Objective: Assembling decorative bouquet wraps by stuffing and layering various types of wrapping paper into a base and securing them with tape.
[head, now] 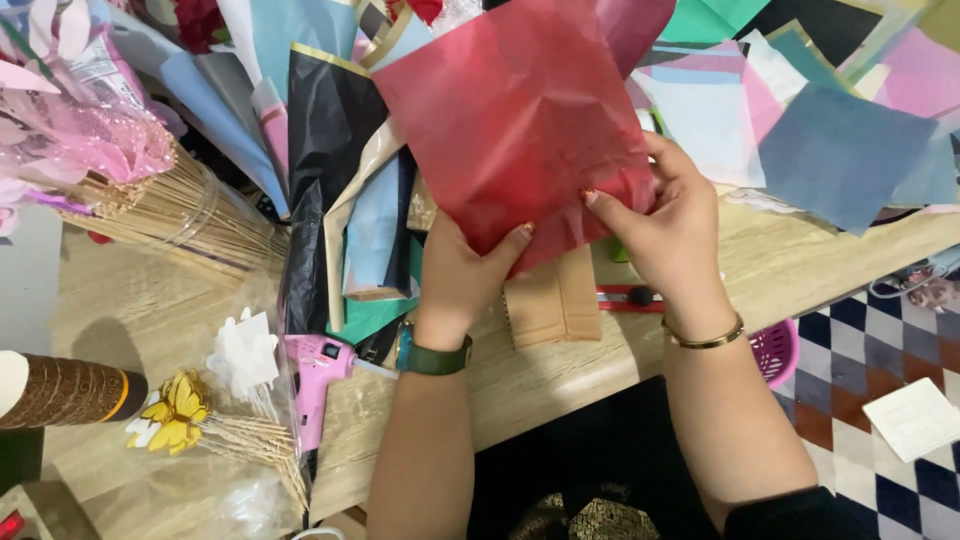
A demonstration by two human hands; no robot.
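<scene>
A large sheet of translucent red wrapping paper (520,110) is held up over the wooden table (780,265), tilted like a diamond. My left hand (460,275), with a dark green watch at the wrist, grips its lower edge, thumb on the front. My right hand (665,215), wearing a gold bangle, pinches the lower right corner and gathers the paper there. A folded brown paper piece (553,300) lies on the table just below both hands.
Many coloured paper sheets (840,150) are piled at the back. A bundle of wooden sticks (170,215) lies left. A pink glue gun (315,375), white and yellow paper flowers (215,385), a red cutter (630,296) and a pink basket (775,350) sit nearby.
</scene>
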